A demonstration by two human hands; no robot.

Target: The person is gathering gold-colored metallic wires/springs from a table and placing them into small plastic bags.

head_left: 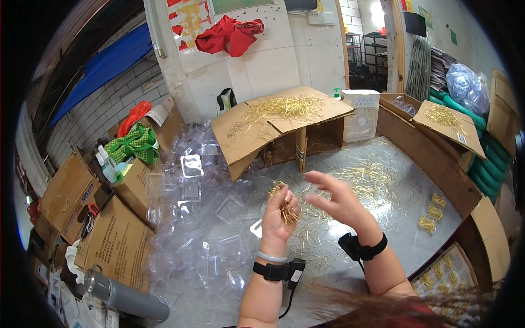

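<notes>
My left hand [279,218], with a pale bracelet and a black strap at its wrist, is closed around a bunch of gold wire hooks [288,212]; some ends stick out past the fingers. Just to its right, my right hand [335,199] is raised with fingers apart and nothing in it. A black band with a small device sits on that wrist. Below and beyond the right hand, loose gold wire hooks [367,180] lie scattered over the grey tabletop [328,276]. Transparent plastic blister shells [205,254] are heaped left of my left hand.
A cardboard box [240,147] at the back bears more hooks on top. Tied hook bundles [430,215] lie at the right, near a cardboard side wall [432,158]. A white plastic appliance [361,116] stands behind. A grey bottle [128,295] and cartons [117,240] are at left.
</notes>
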